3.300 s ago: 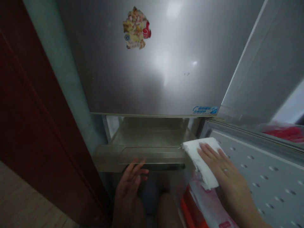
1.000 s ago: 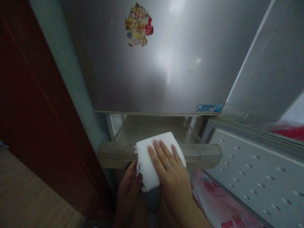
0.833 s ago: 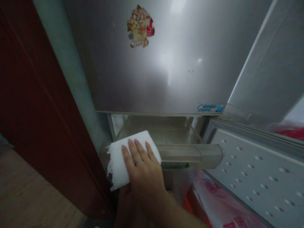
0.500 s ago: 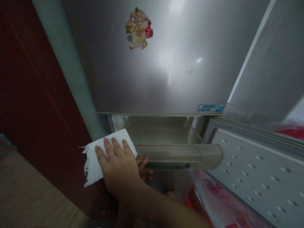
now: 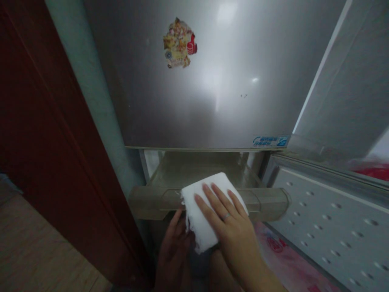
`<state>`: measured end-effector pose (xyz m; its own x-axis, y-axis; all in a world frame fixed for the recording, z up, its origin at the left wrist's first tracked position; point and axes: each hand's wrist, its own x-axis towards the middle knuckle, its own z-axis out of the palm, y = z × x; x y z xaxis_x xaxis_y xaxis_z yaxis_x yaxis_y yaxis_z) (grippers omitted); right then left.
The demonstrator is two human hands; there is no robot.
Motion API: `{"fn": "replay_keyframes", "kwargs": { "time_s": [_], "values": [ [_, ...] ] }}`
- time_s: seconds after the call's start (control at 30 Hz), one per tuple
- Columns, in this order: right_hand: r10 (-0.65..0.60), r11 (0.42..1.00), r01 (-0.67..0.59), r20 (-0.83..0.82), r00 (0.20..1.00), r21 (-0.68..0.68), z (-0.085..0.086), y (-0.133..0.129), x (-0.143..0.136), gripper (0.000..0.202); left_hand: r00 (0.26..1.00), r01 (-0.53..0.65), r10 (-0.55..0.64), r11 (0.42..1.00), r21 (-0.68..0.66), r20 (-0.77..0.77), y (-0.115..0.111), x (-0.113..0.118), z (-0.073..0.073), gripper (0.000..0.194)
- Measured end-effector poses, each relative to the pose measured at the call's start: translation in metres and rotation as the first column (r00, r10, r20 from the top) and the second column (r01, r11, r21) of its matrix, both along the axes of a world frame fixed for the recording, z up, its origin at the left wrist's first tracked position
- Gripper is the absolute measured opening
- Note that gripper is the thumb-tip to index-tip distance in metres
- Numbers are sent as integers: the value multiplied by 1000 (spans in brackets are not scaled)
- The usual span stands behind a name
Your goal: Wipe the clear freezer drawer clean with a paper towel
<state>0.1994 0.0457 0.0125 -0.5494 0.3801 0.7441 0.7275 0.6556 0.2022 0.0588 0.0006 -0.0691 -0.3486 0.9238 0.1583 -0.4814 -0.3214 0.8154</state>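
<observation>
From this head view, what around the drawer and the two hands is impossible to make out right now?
- Left hand: in shadow under the drawer front; its grip cannot be told.
- Drawer front's middle: covered by the white cloth and right hand.
- Drawer's inside: dim, its rear hidden by the fridge door.
- Blue label: print too small.
- Red-printed bag: cut off by the bottom edge.

Open above the drawer (image 5: 209, 170) at centre, capped by the fridge door (image 5: 206, 93) overhead. Hemmed at left by the red door (image 5: 45, 154), at right by the perforated panel (image 5: 328, 215). Little clearance beneath the drawer front.
</observation>
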Motion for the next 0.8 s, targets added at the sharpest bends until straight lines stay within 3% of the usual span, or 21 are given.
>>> {"fn": "replay_keyframes", "kwargs": {
  "time_s": [0.23,0.4,0.57,0.8],
  "values": [
    [-178,983,176,-49,983,-50,-20,6,80,65,992,127,-128,989,73,9,2,-14,-5,56],
    [-274,957,259,-117,955,-127,-24,8,112,82,992,103,-108,991,87,59,2,-9,-5,57],
    [-335,938,299,-237,912,-175,-23,4,99,84,983,68,-76,996,53,168,3,-1,-3,59],
    [-282,955,262,-156,947,-136,-20,-5,49,75,927,211,-213,977,41,308,7,-12,-3,50]
  ]
}}
